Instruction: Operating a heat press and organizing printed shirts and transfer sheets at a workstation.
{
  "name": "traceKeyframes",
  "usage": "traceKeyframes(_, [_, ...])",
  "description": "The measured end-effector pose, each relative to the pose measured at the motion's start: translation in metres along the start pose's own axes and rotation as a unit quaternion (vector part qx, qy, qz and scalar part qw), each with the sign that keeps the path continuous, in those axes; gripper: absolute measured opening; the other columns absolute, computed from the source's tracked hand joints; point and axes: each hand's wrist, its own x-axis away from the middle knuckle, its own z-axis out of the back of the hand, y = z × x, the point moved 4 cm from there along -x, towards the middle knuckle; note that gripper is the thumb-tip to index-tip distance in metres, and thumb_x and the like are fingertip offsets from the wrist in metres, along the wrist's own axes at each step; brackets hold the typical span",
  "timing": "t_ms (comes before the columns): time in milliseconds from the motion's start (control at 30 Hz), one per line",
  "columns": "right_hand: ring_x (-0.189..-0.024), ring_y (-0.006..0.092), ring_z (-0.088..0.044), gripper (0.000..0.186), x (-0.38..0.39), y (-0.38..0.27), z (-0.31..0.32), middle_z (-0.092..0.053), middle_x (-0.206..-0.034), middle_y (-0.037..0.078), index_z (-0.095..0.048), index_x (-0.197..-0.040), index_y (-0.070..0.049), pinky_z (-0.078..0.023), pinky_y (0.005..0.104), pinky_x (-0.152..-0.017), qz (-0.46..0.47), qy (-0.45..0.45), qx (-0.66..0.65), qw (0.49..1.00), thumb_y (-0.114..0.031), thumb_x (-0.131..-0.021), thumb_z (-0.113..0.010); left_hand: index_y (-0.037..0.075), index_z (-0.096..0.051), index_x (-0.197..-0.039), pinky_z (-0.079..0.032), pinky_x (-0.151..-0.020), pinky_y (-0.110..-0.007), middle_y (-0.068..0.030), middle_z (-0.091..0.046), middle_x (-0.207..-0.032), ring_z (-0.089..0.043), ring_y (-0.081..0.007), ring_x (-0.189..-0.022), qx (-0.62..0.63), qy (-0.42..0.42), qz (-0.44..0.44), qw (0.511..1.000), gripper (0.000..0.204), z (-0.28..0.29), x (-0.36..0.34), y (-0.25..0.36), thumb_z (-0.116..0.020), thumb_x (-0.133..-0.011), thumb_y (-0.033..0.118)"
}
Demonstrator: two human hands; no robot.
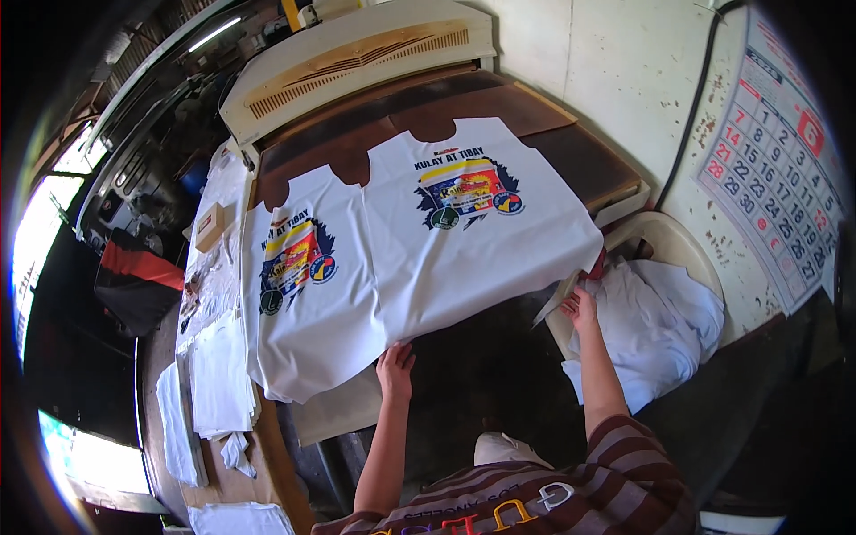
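Gently hold the likely light, limp cloth (481,263) by its edge with left fingers (393,355) and right fingers (575,304) bent, clamping unclear.

Cloths (655,325) lie right of shirt panels (481,250), apparently in a chair (675,234).

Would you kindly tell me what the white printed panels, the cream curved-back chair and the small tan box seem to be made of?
White printed panels: smooth matte fabric, draping in soft folds; fibre unclear.
Cream curved-back chair: likely moulded plastic, smooth, its back one continuous curve without visible joints.
Small tan box: perhaps matte cardboard, from its dull, flat faces.
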Motion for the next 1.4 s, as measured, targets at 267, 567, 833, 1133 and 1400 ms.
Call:
traceKeyframes(267, [-0.091,0.0189,-0.052,0.039,-0.058,-0.07,0.009,-0.054,-0.105,0.002,-0.048,-0.114,-0.014,-0.041,0.0386,-0.064,0.023,-0.003,0.265,0.964,-0.025,-0.078,-0.058,0.005,-0.058,-0.085,-0.045,-0.059,-0.023,0.0,-0.055,-0.072,-0.055,-0.0101,-0.064,-0.121,0.044,0.001,0.992,0.014,-0.02,0.019,0.026,-0.061,-0.08,0.019])
traceKeyframes(567, [-0.095,0.0184,-0.054,0.026,0.016,-0.265,-0.038,-0.058,-0.1,0.004,-0.054,-0.104,-0.009,-0.042,0.0355,-0.085,0.15,-0.319,0.147,0.924,-0.022,-0.081,-0.051,0.001,-0.057,-0.089,-0.047,-0.064,-0.025,-0.0039,-0.058,-0.073,-0.058,-0.0137,-0.067,-0.327,-0.195,0.084,0.921,0.023,-0.062,0.092,0.15,-0.056,-0.084,0.024])
traceKeyframes(833, [-0.096,0.0157,-0.052,0.02,0.146,-0.341,-0.36,-0.056,-0.101,0.004,-0.053,-0.101,-0.005,-0.039,0.0344,-0.088,0.332,-0.48,0.038,0.811,-0.016,-0.084,-0.05,0.009,-0.049,-0.095,-0.044,-0.084,-0.038,-0.0043,-0.054,-0.094,-0.053,-0.0179,-0.09,0.049,-0.125,-0.4,0.907,0.013,-0.066,-0.032,0.426,-0.049,-0.083,0.014])
traceKeyframes(1133, [-0.075,0.019,-0.061,0.026,0.171,-0.132,-0.365,-0.061,-0.09,0.011,-0.054,-0.096,-0.002,-0.05,0.0285,-0.06,0.119,-0.393,0.207,0.888,-0.022,-0.082,-0.049,0.009,-0.053,-0.095,-0.041,-0.077,-0.032,0.0002,-0.055,-0.092,-0.051,-0.0118,-0.089,-0.07,0.031,-0.398,0.914,0.02,0.101,0.033,0.428,-0.054,-0.081,0.024])
traceKeyframes(1400, [-0.068,0.0193,-0.056,0.017,0.116,0.038,-0.316,-0.057,-0.076,0.008,-0.055,-0.08,-0.001,-0.05,0.0345,-0.057,-0.061,-0.272,0.358,0.891,-0.015,-0.07,-0.052,0.012,-0.057,-0.087,-0.036,-0.068,-0.026,0.0026,-0.055,-0.082,-0.048,-0.0103,-0.078,-0.084,0.21,-0.151,0.962,0.014,0.273,0.035,0.255,-0.056,-0.079,0.024])
